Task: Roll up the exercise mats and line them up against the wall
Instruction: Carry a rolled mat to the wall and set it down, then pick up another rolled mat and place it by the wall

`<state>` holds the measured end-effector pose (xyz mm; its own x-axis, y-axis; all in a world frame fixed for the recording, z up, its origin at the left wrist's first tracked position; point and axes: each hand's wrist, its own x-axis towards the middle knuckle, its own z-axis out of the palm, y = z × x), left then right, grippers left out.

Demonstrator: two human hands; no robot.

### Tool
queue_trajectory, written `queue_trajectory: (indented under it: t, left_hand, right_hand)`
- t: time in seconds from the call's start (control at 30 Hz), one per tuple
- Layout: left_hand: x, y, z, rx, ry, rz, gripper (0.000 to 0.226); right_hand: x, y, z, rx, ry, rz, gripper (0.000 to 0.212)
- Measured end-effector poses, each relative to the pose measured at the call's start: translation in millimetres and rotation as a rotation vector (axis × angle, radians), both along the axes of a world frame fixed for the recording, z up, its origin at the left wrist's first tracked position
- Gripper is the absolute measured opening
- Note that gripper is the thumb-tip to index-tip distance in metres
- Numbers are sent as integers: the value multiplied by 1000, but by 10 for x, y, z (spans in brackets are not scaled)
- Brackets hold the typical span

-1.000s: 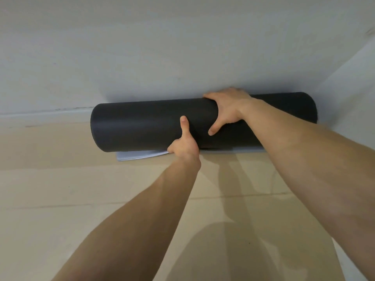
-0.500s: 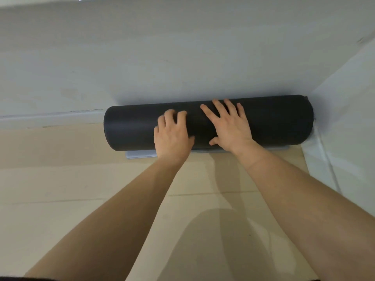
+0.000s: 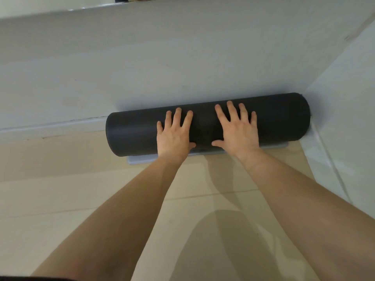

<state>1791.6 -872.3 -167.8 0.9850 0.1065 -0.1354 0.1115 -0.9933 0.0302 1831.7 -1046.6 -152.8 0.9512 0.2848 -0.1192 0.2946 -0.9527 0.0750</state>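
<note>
A dark grey rolled exercise mat (image 3: pixel 134 134) lies on its side along the foot of the white wall (image 3: pixel 142 67), its right end in the corner. A pale grey loose edge (image 3: pixel 140 160) sticks out from under the roll on the floor. My left hand (image 3: pixel 175 134) lies flat on the middle of the roll with fingers spread. My right hand (image 3: pixel 237 128) rests flat on it just to the right, fingers spread too. Neither hand curls round the roll.
A second white wall (image 3: pixel 345 118) closes the corner on the right. Beige floor tiles (image 3: pixel 60 189) stretch toward me, with my shadow on them. A ledge runs along the top of the far wall.
My hands went from gripping the roll to lying flat on top of it, fingers spread. The roll has settled against the wall, its right end now in the corner.
</note>
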Motion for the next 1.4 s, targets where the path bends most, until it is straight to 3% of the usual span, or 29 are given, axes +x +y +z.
queue_trajectory:
  t: [0.23,0.6,0.8,1.1,1.23,1.4]
  left_hand:
    - [-644,172,1170,-94,104,3,85]
    - [-2278,725,4239,-98,252,7,70]
    - [-3486,941,5564,-148,257,126,63]
    - [-5518,1710,6838,-223,275,227,64]
    - [-6772,2219,7302,-239,263,399,61]
    - [-8716,2688,7808,-247,210,772,58]
  right_hand:
    - [-897,-114,1011,26,113,-102,93]
    - [-2248,456,4053,157,300,-142,80]
    - [-3214,770,5402,115,312,21,74]
    - [-4875,1608,6761,78,354,123,67]
    - [-5780,2258,7105,49,382,290,72]
    - [-7193,3385,7605,27,425,665,65]
